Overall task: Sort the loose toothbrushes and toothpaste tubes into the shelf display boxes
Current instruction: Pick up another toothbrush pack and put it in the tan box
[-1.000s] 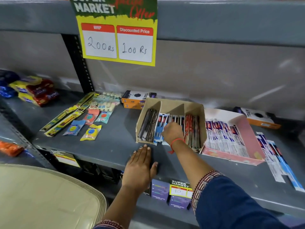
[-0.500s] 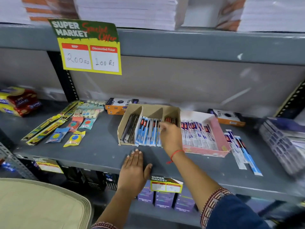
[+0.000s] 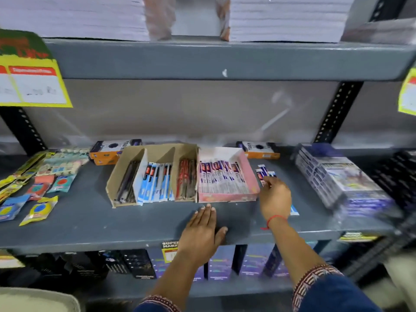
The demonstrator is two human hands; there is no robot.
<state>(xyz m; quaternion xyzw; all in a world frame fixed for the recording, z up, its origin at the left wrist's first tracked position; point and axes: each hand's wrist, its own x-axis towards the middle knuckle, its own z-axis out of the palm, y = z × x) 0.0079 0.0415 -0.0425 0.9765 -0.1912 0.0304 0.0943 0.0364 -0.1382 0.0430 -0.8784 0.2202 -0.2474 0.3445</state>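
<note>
From the head camera, your left hand point(image 3: 202, 230) lies flat and open, palm down, on the front edge of the grey shelf point(image 3: 90, 224), fingers spread and holding nothing. Your right hand point(image 3: 275, 198) reaches over the loose toothpaste tubes point(image 3: 263, 172) lying on the shelf just right of the pink display box point(image 3: 249, 174); its fingers curl down onto them, but you cannot tell whether they have closed on a tube. A red thread point(image 3: 273, 219) circles that wrist.

The pink display box holds a row of toothpaste tubes point(image 3: 222, 176) lying side by side. Touching its left side stands the brown cardboard display box point(image 3: 117, 176) with three compartments: dark toothbrushes point(image 3: 127, 185) in the left one, blue-and-white packed toothbrushes point(image 3: 155, 183) in the middle, red toothbrushes point(image 3: 185, 180) in the right.

Farther left, small sachets point(image 3: 40, 208) lie scattered on the shelf. Orange-and-black cartons point(image 3: 108, 149) sit behind the boxes, and a blurred stack of purple packs point(image 3: 342, 181) stands at the right
</note>
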